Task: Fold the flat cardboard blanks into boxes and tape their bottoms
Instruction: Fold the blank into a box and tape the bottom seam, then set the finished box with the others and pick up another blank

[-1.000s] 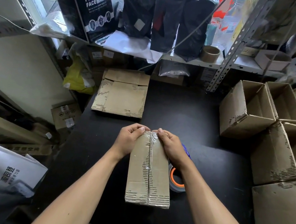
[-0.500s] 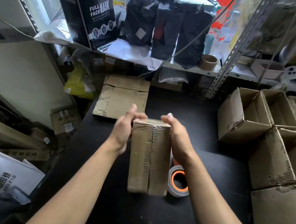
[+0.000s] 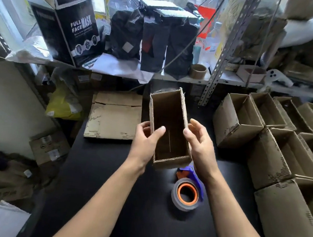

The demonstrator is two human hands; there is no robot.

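Observation:
I hold a narrow folded cardboard box [image 3: 167, 123] in the air above the black table [image 3: 105, 190], its open mouth facing me and its inside bare. My left hand [image 3: 146, 136] grips the box's left wall, thumb inside over the rim. My right hand [image 3: 200, 144] holds the right wall with its fingers along the outside. A stack of flat cardboard blanks [image 3: 114, 116] lies at the table's back left. A tape roll with an orange core in a blue dispenser [image 3: 187, 194] lies on the table below the box.
Several folded open boxes [image 3: 236, 119] crowd the table's right side. A shelf behind carries a black "FULL FACE MASK" carton [image 3: 72, 30], black bags [image 3: 156, 41] and an empty tape core [image 3: 197, 71]. A perforated metal post [image 3: 218, 67] stands at the back. Cartons and papers pile on the left floor.
The box lay with its taped bottom up on the table. I lifted it and turned it over, so its open mouth now faces me, both hands on its side walls.

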